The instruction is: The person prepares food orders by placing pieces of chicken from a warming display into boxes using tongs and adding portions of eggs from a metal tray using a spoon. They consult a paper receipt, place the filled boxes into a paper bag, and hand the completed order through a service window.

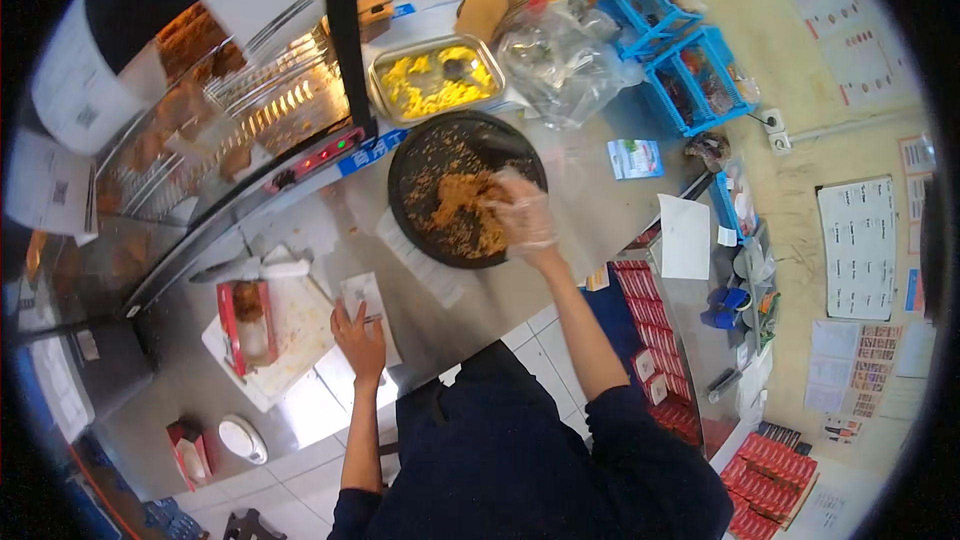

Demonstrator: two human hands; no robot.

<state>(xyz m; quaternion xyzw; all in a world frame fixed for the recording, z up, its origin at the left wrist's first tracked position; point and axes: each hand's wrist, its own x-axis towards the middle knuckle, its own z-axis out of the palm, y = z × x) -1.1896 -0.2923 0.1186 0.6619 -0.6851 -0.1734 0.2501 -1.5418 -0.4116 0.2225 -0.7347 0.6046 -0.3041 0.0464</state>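
My right hand [523,214] wears a clear plastic glove. It is in a round black pan [409,229], against a heap of brown, shredded-looking food [461,199]. Its fingertips are blurred, so I cannot tell whether they pinch any of the food. My bare left hand [360,337] rests with fingers apart on a white paper slip [364,289] at the metal counter's near side. A small dark item by those fingers is too small to make out. Left of this hand, an open red box [247,326] with rice and brown food stands on a white cutting board [304,334].
A knife [225,270] lies at the board's far edge. Beyond the pan sit a metal tray of yellow food [435,79] and clear plastic bags [566,64]. A lit glass display case [262,112] borders the left. Blue baskets [697,79] stand back right; a kitchen scale [242,439] sits front left.
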